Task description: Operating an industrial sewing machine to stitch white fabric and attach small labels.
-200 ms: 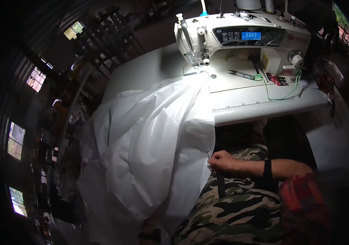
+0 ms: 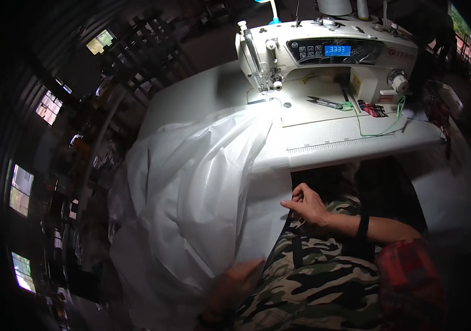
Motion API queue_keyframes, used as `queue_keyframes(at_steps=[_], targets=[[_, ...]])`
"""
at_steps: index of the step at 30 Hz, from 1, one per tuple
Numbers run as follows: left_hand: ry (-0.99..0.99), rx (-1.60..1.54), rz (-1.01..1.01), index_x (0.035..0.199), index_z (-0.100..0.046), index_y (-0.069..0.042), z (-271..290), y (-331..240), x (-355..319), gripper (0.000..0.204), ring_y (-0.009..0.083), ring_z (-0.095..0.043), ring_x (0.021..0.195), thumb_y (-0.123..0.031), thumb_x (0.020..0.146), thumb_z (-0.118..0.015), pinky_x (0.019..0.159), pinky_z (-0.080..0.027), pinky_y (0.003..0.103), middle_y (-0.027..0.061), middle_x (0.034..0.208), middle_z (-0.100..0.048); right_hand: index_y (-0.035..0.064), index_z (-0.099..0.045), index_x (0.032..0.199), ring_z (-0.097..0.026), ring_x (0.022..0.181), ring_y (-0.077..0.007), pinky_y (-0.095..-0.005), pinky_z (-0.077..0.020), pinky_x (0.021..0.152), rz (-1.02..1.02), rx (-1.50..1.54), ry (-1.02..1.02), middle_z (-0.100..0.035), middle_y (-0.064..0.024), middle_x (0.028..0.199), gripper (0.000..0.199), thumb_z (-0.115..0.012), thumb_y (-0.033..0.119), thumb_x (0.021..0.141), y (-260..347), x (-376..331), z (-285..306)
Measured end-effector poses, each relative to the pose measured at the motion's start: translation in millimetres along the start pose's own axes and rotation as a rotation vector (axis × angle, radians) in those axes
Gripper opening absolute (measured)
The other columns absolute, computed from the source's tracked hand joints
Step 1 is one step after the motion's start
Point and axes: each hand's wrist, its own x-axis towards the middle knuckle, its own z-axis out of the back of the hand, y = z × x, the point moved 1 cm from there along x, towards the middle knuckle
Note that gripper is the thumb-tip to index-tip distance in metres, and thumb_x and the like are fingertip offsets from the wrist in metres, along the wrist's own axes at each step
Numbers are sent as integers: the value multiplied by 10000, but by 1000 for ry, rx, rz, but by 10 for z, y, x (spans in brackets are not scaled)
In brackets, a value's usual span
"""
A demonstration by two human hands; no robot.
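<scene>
A large white sheet of thin, slightly shiny cloth (image 2: pixel 202 187) runs in folds from under the needle area of a white sewing machine (image 2: pixel 329 47) and hangs over the table's front edge. At the sheet's right edge is my right hand (image 2: pixel 310 207), its thumb lying over the cloth and the other fingers curled at the edge, closed on it. Lower down, my left hand (image 2: pixel 241 277) reaches up to the same edge near my lap. That hand is dim and smeared, so its grip does not show.
On the machine bed lie dark thread snips (image 2: pixel 326 103), a green cord (image 2: pixel 381 134) and a red plaid scrap (image 2: pixel 372 108). A printed ruler scale (image 2: pixel 340 142) runs along the front of the table (image 2: pixel 191 91). Camouflage cloth (image 2: pixel 312 281) covers my lap.
My right hand has moved slightly up along the sheet's edge, its thumb now stretched out. My left hand has come up from the lower edge to the cloth, and the sheet's lower right edge has shifted.
</scene>
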Motion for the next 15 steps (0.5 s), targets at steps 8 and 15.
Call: queue_keyframes(at_steps=[8,15], targets=[[-570,612,-481,1332,-521,-20,-64,-425,546,602,450,-351,1389,-106,792,-771,1102,-329,565,275,1484,-358,-34,-698,860,-585,725,-124,-314,-485,661,-14,126,455,-640,-62,742,397,-689,361,891,-449,279,-110],[-823,962,-95,1433,-390,-47,-3,127,471,937,483,-260,1396,-199,643,-870,1088,-256,654,238,1515,-269,-34,-679,1036,-677,816,-186,-337,-532,740,63,66,592,-715,-74,881,336,-622,278,927,-272,-202,386]])
